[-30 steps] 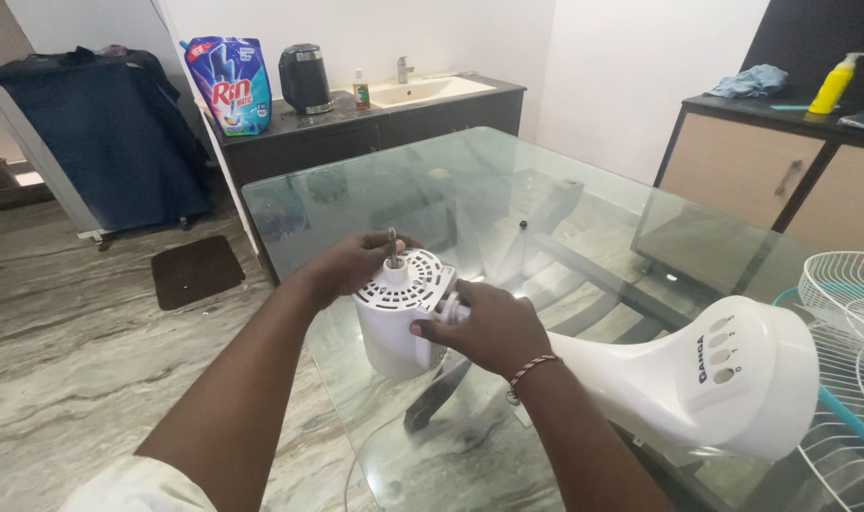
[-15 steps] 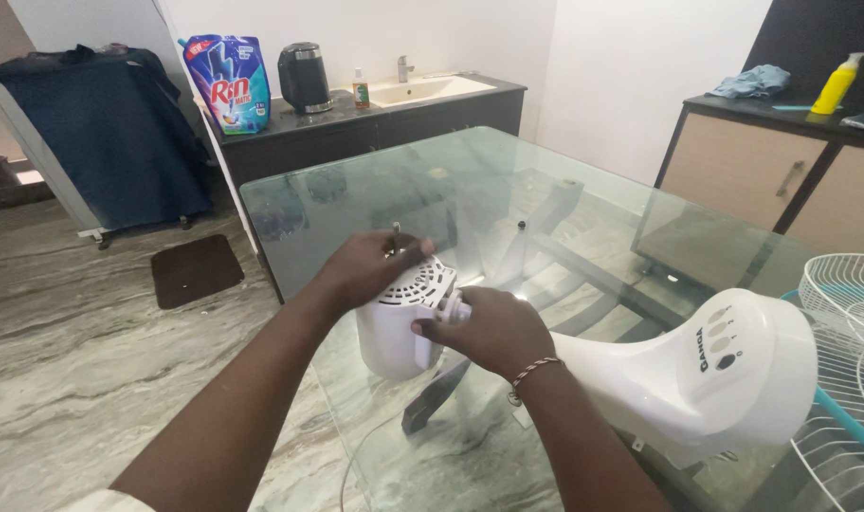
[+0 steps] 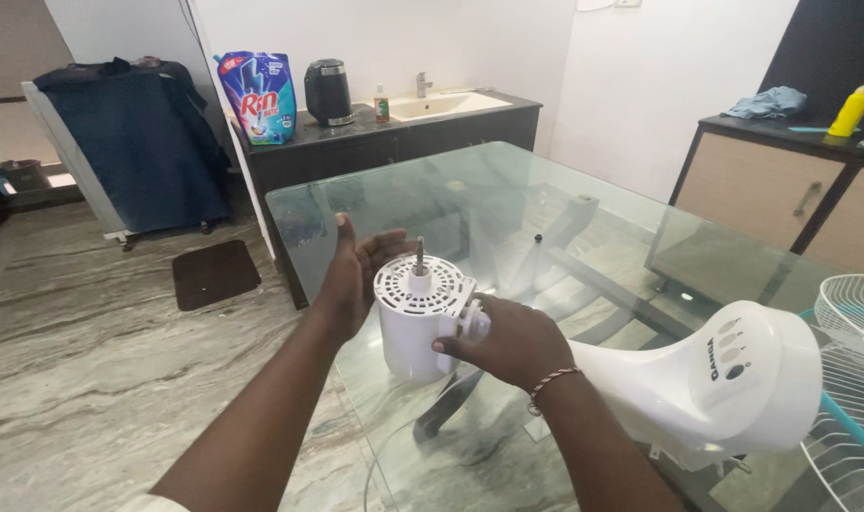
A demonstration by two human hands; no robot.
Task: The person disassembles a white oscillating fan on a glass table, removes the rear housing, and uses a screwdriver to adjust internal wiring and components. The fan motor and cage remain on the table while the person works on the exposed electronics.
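head view, biggest first: the glass desk (image 3: 564,199) carries a white fan body (image 3: 697,389) lying on its side, its motor housing (image 3: 418,322) jutting over the near edge. right hand (image 3: 508,341) has its fingers clenched round the housing's neck; left hand (image 3: 351,275) is released, palm flat against the housing. the bare metal shaft (image 3: 418,256) could jab that palm, and a slack grip could roll the fan off the glass.

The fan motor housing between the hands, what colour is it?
White, seen clearly in the head view: motor housing.
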